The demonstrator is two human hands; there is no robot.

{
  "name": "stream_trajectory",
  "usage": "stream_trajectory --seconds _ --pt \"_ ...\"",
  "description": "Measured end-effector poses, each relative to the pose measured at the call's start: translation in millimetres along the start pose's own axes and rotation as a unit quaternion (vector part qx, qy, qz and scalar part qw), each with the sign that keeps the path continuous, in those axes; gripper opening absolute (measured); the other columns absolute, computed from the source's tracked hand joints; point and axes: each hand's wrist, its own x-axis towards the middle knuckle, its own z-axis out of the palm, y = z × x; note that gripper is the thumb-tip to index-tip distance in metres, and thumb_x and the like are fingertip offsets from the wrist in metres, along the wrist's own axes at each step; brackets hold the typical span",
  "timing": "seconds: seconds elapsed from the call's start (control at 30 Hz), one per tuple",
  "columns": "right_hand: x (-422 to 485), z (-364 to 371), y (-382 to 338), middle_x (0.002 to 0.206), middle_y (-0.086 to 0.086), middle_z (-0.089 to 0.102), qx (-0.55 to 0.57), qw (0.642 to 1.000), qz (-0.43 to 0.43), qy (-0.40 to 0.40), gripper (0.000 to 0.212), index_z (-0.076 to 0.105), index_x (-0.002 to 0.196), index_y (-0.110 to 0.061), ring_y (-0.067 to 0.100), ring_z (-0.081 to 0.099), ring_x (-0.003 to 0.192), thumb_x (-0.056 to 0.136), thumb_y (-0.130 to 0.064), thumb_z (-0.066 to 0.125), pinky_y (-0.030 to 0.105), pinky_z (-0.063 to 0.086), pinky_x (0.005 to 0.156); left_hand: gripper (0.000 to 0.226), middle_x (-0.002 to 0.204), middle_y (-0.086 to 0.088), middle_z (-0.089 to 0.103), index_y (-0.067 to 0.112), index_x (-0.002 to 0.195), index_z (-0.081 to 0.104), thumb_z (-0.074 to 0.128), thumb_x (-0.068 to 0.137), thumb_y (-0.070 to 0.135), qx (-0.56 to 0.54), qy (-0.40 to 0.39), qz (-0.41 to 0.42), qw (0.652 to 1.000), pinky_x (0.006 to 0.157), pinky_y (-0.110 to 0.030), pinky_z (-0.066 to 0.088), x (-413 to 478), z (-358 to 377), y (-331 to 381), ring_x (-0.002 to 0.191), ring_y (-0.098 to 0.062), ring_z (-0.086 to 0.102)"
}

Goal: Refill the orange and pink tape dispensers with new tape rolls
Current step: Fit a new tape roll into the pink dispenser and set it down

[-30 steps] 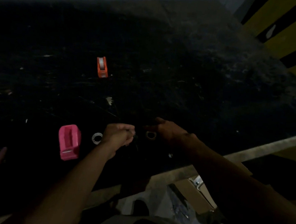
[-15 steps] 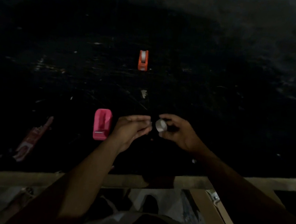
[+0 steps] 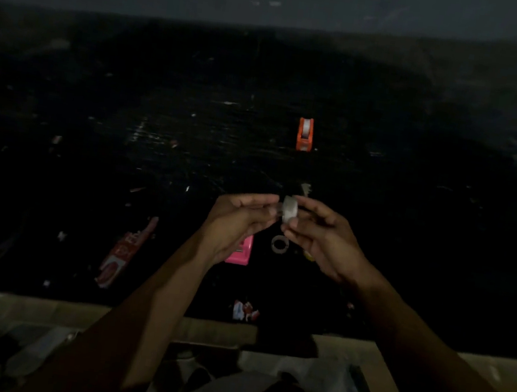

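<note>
My right hand [image 3: 318, 233] pinches a small whitish tape roll [image 3: 290, 209] above the dark table. The fingertips of my left hand [image 3: 241, 220] touch the roll's left side. Just below the hands lies the pink dispenser [image 3: 239, 254], partly hidden by my left wrist. A small ring-shaped tape core [image 3: 279, 244] rests on the table beside it. The orange dispenser [image 3: 305, 134] stands farther back with a pale roll seated in it.
The black tabletop [image 3: 412, 216] is dimly lit and scratched. A red and white wrapper [image 3: 126, 252] lies at the left, another torn wrapper [image 3: 245, 312] near the front edge [image 3: 38, 308]. Cardboard and a bag sit below the edge.
Both hands have risen from the table with the roll and come together. The camera has shifted, so the dispensers appear further right.
</note>
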Motion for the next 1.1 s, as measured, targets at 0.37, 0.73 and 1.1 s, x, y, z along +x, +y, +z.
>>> stream_trajectory --seconds 0.37,0.73,1.1 --pt "2.9 37.7 17.2 0.108 0.011 0.069 0.011 1.0 -0.003 0.007 0.039 0.059 0.121 -0.007 0.018 0.07 0.094 0.084 0.005 0.059 0.024 0.057 0.076 0.024 0.098 -0.009 0.073 0.011 0.103 0.069 0.069 0.082 -0.001 0.075 -0.009 0.051 0.996 0.089 -0.026 0.055 -7.7 -42.8 1.9 0.091 -0.015 0.069" --pt "2.3 39.7 15.6 0.107 0.011 0.07 0.046 0.998 0.024 0.024 0.034 0.06 0.121 -0.006 0.017 0.069 0.09 0.088 -0.002 0.056 0.022 0.058 0.075 0.018 0.096 -0.008 0.076 0.006 0.103 0.07 0.065 0.087 0.003 0.006 -0.044 0.0 0.999 0.072 -0.017 0.055 -6.8 -45.9 7.4 0.086 -0.014 0.073" --pt "8.4 44.7 11.5 0.101 0.007 0.074 0.037 0.999 0.035 -0.006 0.026 0.065 0.11 -0.009 0.016 0.071 0.093 0.088 0.0 0.055 0.022 0.057 0.074 0.027 0.101 -0.008 0.075 0.009 0.106 0.072 0.074 0.079 0.005 0.147 0.003 0.097 0.984 0.088 -0.028 0.056 -4.9 -46.6 11.2 0.095 -0.015 0.072"
